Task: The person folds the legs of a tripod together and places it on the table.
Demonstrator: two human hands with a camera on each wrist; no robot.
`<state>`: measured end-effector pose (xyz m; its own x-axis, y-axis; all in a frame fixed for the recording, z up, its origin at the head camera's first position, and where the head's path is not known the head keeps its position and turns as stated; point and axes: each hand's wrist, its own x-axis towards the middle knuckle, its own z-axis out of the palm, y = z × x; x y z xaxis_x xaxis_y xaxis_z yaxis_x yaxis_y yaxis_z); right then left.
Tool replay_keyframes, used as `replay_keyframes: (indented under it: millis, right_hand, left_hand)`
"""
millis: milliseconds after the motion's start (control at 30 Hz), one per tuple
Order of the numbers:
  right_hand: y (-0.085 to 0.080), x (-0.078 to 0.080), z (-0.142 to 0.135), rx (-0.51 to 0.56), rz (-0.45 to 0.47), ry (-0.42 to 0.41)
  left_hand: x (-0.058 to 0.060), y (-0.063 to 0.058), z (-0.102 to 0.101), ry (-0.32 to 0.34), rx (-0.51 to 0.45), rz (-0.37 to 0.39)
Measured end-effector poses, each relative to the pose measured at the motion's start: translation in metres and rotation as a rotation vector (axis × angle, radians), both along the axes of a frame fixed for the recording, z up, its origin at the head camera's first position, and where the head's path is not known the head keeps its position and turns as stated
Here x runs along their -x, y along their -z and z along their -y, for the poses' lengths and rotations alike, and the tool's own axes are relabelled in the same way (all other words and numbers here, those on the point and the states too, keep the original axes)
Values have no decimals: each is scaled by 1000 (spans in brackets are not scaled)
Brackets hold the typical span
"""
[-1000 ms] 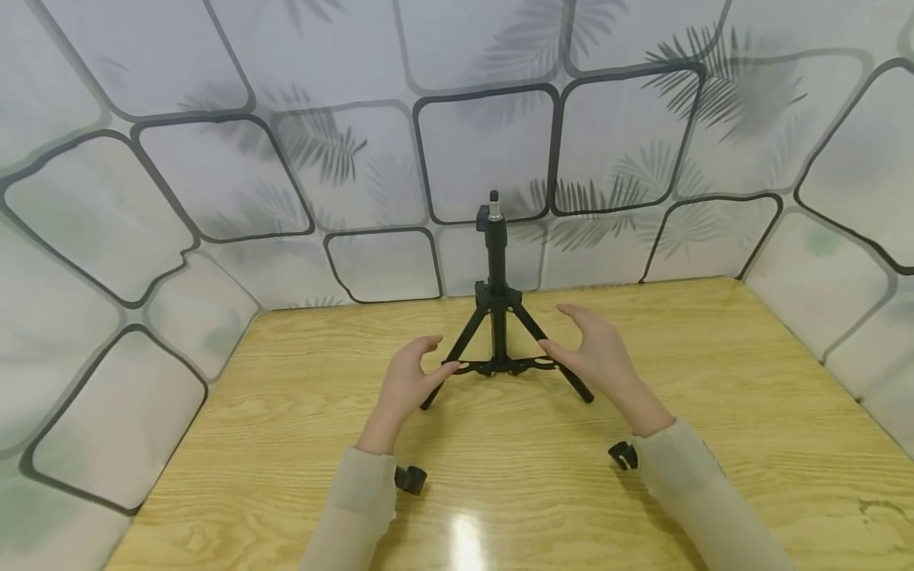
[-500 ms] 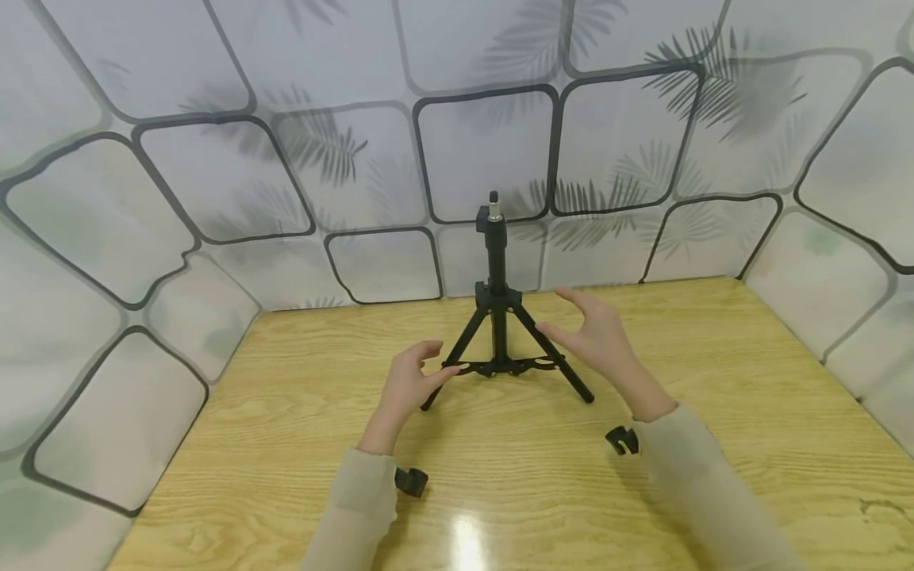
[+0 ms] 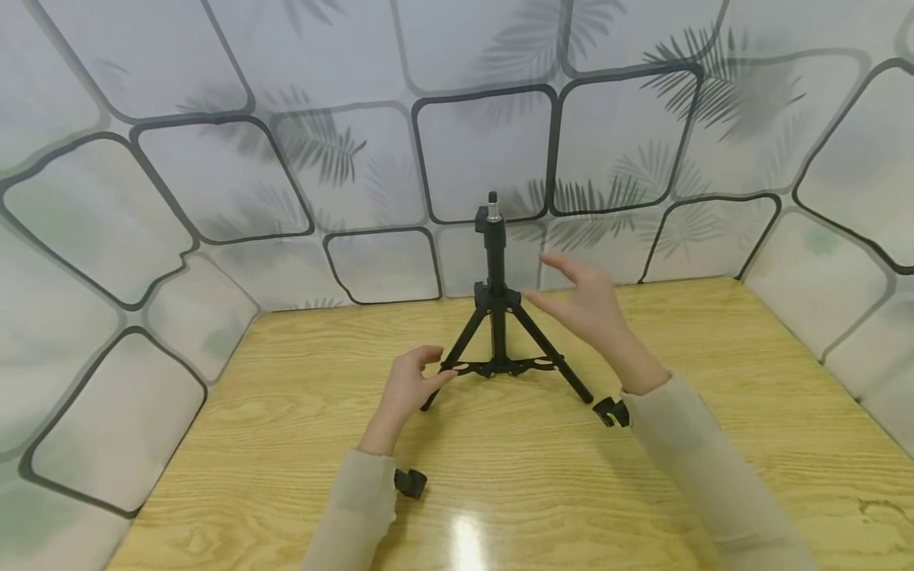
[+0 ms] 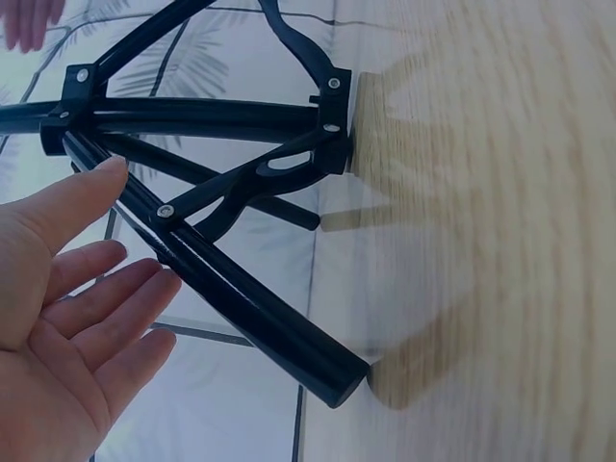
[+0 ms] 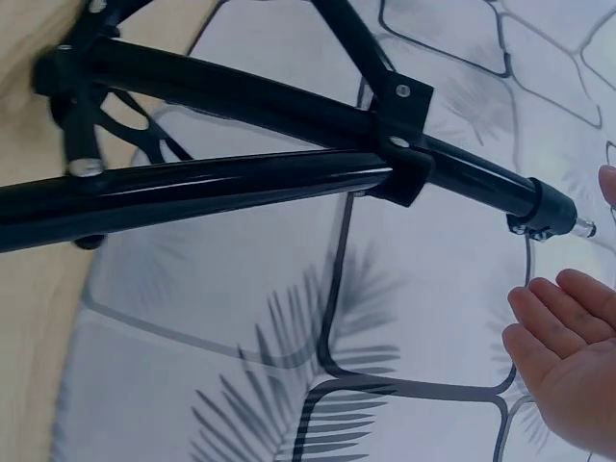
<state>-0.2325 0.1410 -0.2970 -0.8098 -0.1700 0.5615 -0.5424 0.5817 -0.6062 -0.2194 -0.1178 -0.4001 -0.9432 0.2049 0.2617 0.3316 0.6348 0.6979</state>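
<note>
A black tripod stand (image 3: 497,262) with a silver stud on top stands upright on the wooden table, its legs spread. My left hand (image 3: 408,385) is beside the left leg. In the left wrist view, the thumb of that left hand (image 4: 72,289) overlaps the upper part of the leg (image 4: 260,308), and the other fingers are loosely bent near it; contact is hard to tell. My right hand (image 3: 589,305) is raised to the right of the centre column, fingers apart, holding nothing. The right wrist view has the right hand (image 5: 568,356) near the column's top end (image 5: 553,207), apart from it.
The wooden table (image 3: 286,476) ends at a patterned fabric wall (image 3: 485,151) close behind the tripod, with more fabric at both sides. Small black wrist cameras show at the left sleeve (image 3: 410,482) and the right sleeve (image 3: 667,420).
My right hand has risen from beside the right leg to beside the centre column, shifting slightly left. The left hand has hardly moved, and the tripod stands where it was.
</note>
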Motion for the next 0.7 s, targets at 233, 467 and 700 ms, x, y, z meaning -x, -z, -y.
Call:
replay_keyframes:
  millis: [233,467,700]
  right_hand:
    - [-20,5,5,53,-6,-47]
    - [-37,15,13,60,38,-42]
    - [-50,28,21,98,138,-64]
  left_hand:
    - [1,1,1,4,50,22]
    - [3,4,2,13,76,54]
    - [5,5,2,6,69,55]
